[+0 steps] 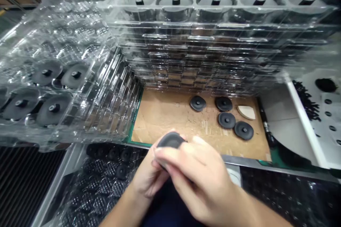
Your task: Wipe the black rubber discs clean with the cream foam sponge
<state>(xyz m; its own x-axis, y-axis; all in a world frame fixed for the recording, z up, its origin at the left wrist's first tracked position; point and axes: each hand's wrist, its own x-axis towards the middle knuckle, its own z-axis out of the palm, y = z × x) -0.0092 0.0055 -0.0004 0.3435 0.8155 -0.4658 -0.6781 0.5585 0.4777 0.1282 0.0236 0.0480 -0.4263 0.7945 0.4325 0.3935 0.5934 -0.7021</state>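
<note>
In front of my body, my left hand [149,173] is closed around a dark grey, rounded disc-shaped part [172,139], held tilted above the front edge of the cardboard. My right hand [198,173] reaches over it from the right, thumb and fingers pinched at the part's near edge. Whether something small sits between those fingers is hidden. Beyond the hands, similar discs with a small central stub lie on the cardboard [160,113]: one disc [198,103] stands apart, and others [226,120] group to its right. Beside them is a cream-coloured wedge-like piece [246,112].
A tall stack of clear plastic trays [186,35] walls off the back, discs in its top tray. Another tray stack [80,88] rises at the left, partly filled. Below left sits a tray [103,181] with some discs. A white perforated holder [325,113] stands at right.
</note>
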